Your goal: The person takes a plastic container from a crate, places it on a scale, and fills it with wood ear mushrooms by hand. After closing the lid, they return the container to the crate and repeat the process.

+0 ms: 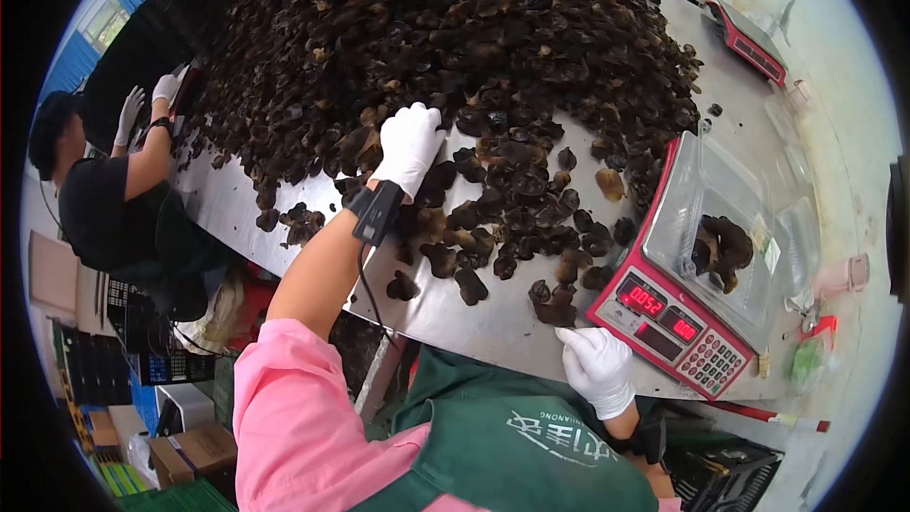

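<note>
My left hand [409,144], in a white glove with a black wrist strap, reaches into the edge of a large pile of dark dried mushrooms [445,47] on the steel table [237,209]; its fingers curl into the pile, and whether it grips any I cannot tell. My right hand [597,365], also gloved, rests at the table's near edge beside the front corner of a red scale [675,327], fingers loosely bent, holding nothing. A clear bag [720,237] with a few mushrooms lies on the scale's pan.
Another person in a black shirt [104,199] with white gloves works at the table's left end. A second red scale [749,38] stands at the far right. Black crates [123,351] and cardboard boxes [190,450] stand on the floor at left.
</note>
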### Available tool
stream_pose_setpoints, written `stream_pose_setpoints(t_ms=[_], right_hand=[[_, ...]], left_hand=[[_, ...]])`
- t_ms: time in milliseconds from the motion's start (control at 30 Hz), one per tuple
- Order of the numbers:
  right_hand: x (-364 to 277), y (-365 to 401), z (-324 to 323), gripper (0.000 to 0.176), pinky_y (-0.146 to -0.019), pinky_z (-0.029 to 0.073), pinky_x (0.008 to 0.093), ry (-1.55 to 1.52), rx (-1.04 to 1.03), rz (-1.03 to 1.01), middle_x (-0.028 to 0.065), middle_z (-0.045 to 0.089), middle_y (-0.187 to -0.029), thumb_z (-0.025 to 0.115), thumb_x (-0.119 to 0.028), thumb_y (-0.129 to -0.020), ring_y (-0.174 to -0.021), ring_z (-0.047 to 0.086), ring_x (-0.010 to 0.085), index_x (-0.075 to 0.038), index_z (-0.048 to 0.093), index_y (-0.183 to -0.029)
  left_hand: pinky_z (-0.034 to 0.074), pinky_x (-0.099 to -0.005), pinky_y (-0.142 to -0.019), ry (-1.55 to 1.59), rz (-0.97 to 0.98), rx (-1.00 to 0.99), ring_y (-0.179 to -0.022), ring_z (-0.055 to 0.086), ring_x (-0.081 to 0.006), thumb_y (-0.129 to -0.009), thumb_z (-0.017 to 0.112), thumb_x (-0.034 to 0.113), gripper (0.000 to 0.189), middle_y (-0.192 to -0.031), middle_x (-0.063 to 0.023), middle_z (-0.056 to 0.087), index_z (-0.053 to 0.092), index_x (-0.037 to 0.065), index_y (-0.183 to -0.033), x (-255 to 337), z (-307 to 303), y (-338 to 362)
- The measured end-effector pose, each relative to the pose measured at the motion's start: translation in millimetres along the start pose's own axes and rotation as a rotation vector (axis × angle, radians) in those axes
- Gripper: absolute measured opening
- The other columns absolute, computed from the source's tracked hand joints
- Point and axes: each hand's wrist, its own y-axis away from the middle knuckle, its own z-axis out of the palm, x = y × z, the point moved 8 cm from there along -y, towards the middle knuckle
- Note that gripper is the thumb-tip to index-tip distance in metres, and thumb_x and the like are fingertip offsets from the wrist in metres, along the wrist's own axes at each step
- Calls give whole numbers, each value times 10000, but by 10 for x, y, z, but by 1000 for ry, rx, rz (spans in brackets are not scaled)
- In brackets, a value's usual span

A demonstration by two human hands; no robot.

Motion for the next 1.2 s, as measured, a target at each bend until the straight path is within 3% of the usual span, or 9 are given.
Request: stream_pose_setpoints(t_ms=[200,367,433,467,567,733,1000,1133,1200], right_hand=[[15,0,4,322,-606,506,361,-12,-18,20,10,644,-878,733,-56,-756,-717,620,217,-131,727,-1069],[-5,-33,-20,304,-559,478,389,-45,15,18,37,649,-836,714,-12,-751,-665,602,251,-116,723,-1037],[-7,-35,-16,304,-560,481,387,-45,17,17,37,649,-836,716,-12,-750,-665,604,250,-116,723,-1036],[-5,-31,-19,304,-560,483,385,-43,21,16,36,649,-836,719,-12,-749,-665,607,250,-115,723,-1035],[5,-17,-21,302,-562,488,379,-60,38,22,38,652,-840,718,-8,-751,-668,614,250,-111,722,-1035],[31,10,8,300,-608,515,363,-47,6,26,26,639,-861,739,-54,-764,-738,627,219,-114,731,-1058],[8,18,-35,322,-599,504,364,-89,16,8,29,635,-852,739,-48,-753,-698,610,226,-95,733,-1072],[-188,-71,-143,421,-607,505,378,-116,23,-16,57,666,-902,709,12,-705,-713,623,265,-100,727,-1110],[-285,-232,-176,457,-743,545,378,-47,72,-34,55,659,-1053,757,-75,-733,-903,644,255,-105,715,-1187]], left_hand=[[551,-419,-720,158,85,-134,-861,676,-284,-816,751,240,130,-915,-51,675,674,137,-835,434,-184,90],[522,-440,-924,439,215,-37,-1101,614,-347,-846,767,354,455,-1200,-125,644,648,165,-1242,804,-383,42],[464,-487,-1040,425,354,-2,-1255,525,-424,-854,765,457,641,-1388,-226,538,574,188,-1404,987,-322,-38],[421,-517,-1099,604,323,-263,-1334,460,-456,-837,755,558,729,-1448,-279,479,554,204,-1442,1060,-115,-54],[390,-523,-1140,508,445,-439,-1365,430,-453,-779,745,674,821,-1480,-224,482,567,220,-1439,1481,-92,267],[513,-406,-842,592,588,-285,-1000,613,-308,-857,755,221,218,-1098,-78,607,683,130,-1042,1685,-530,712],[543,-341,-812,676,164,218,-934,668,-280,-784,778,-24,228,-1039,-90,665,709,72,-980,671,-1227,822],[538,-346,-834,592,-2,224,-951,668,-297,-783,768,-49,217,-1048,-115,662,705,50,-966,208,-1328,1126],[533,-366,-854,556,-22,115,-984,662,-301,-775,777,-32,218,-1072,-118,668,707,56,-962,159,-1274,1356]])
